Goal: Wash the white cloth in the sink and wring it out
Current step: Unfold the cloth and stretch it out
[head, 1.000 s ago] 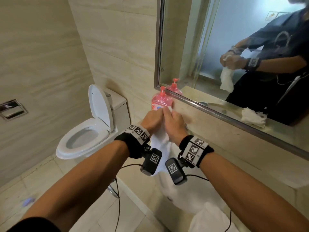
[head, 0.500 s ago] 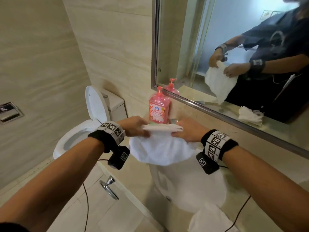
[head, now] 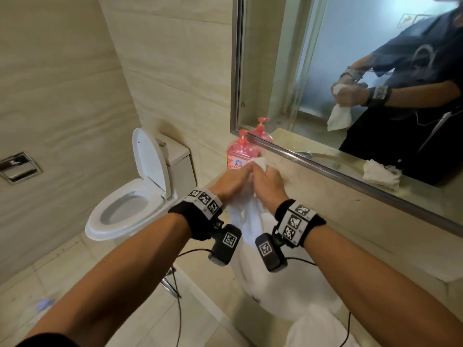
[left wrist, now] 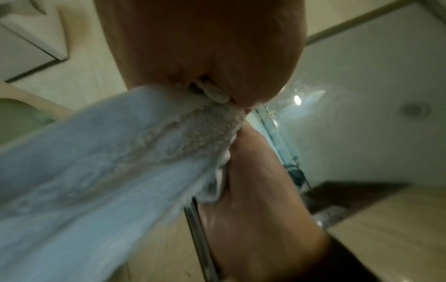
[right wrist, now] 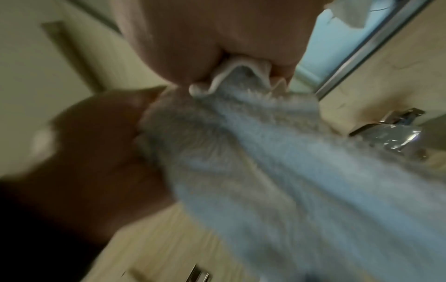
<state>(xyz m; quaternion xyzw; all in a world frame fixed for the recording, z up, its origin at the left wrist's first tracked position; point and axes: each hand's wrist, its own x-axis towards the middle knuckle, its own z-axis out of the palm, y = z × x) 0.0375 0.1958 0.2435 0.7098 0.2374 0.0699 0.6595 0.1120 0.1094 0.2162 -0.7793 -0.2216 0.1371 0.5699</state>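
- Both hands are pressed knuckle to knuckle above the sink (head: 288,294), the left hand (head: 231,182) and the right hand (head: 269,182) each clenched round the gathered top of the white cloth (head: 246,221), whose loose end hangs down between the wrists over the basin.
- Only a short stretch of cloth is seized (a small tuft is seen above the fists), so the hanging tail may well be left sodden if the twist is not carried further down.
- A slip is judged possible: wet towelling bunched in closed fists can be pulled free if the hands are turned against each other too hard.
- Water wrung out could be thrown beyond the rim onto the counter (head: 350,221), since the hands are held toward the basin's far edge.
- The pink soap bottle (head: 241,156), standing just beyond the knuckles, could be knocked over by a wide twist.
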